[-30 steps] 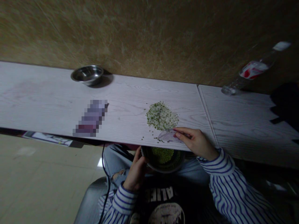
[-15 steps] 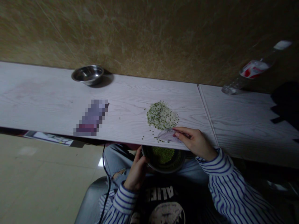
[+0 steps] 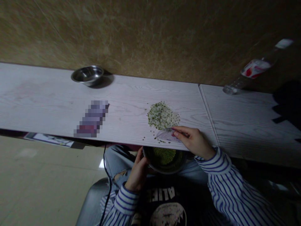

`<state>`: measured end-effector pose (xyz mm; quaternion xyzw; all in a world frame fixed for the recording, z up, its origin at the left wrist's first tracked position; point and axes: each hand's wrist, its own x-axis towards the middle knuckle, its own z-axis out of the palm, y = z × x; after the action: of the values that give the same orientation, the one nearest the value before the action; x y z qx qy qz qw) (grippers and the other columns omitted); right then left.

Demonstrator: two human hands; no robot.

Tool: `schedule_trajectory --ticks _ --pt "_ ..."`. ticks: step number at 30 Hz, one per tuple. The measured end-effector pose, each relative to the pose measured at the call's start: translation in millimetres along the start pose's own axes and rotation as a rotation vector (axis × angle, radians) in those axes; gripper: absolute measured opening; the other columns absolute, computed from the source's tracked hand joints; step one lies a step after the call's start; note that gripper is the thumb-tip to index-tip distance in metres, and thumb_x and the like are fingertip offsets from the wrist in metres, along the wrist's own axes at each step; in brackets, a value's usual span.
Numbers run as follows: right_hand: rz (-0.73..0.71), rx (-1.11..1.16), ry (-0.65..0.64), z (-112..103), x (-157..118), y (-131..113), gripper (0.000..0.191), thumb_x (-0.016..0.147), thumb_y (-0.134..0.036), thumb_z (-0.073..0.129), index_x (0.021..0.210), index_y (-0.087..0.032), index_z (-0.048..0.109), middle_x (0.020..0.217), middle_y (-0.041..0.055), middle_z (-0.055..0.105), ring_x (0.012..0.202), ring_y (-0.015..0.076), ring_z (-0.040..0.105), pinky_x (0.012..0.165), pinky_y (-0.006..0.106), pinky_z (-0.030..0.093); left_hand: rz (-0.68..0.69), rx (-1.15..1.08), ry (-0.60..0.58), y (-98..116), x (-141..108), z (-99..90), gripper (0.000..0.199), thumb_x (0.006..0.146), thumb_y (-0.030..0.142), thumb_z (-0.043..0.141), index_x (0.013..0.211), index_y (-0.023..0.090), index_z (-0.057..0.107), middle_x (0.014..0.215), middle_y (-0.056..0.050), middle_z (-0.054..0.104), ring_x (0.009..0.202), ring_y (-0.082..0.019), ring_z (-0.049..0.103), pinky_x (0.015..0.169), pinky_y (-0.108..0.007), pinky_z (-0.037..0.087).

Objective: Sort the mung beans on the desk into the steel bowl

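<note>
My left hand (image 3: 138, 172) grips the left rim of a metal bowl (image 3: 171, 170) held just under the table's front edge. Green beans, which look like mung beans (image 3: 164, 155), lie inside it. My right hand (image 3: 194, 140) pinches a thin, clear, purplish plastic piece (image 3: 165, 135) against the tabletop, near the edge above the bowl. Just beyond that piece lies a pile of white grains mixed with green beans (image 3: 162, 115). A few loose beans are scattered between the pile and the edge.
An empty-looking steel bowl (image 3: 87, 75) stands by the wall on the left. A blurred-out flat object (image 3: 92, 119) lies in front of it. At the right, a clear plastic bottle (image 3: 255, 68) stands near the wall, with a dark object (image 3: 288, 106) beyond. A black cable (image 3: 108, 183) hangs at left.
My right hand has shifted slightly left with the plastic piece. The left hand and the bowl of beans stay almost in place.
</note>
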<state>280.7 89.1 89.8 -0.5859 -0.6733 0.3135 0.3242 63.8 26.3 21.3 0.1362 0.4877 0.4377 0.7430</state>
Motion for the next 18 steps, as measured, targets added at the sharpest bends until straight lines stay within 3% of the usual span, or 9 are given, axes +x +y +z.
schedule_trajectory --ticks 8,18 --pt "-0.006 -0.018 -0.014 -5.6 -2.0 2.3 0.030 0.085 -0.026 0.057 0.108 -0.015 0.073 0.103 0.0091 0.076 0.091 0.0214 0.072 0.084 0.034 0.058 -0.008 0.002 0.016 0.2 -0.7 -1.3 0.060 0.064 0.013 0.059 0.122 0.025 0.052 0.099 0.000 0.060 0.074 -0.014 0.054 0.063 -0.028 0.050" --pt "-0.019 -0.020 -0.001 -2.2 -0.8 -2.6 0.027 0.083 -0.024 0.058 0.103 -0.019 0.075 0.099 0.0071 0.077 0.089 0.0217 0.073 0.079 0.033 0.059 -0.005 -0.005 0.017 1.2 0.3 0.1 0.059 0.063 0.013 0.060 0.120 0.025 0.054 0.093 0.001 0.061 0.074 -0.016 0.056 0.063 -0.028 0.050"
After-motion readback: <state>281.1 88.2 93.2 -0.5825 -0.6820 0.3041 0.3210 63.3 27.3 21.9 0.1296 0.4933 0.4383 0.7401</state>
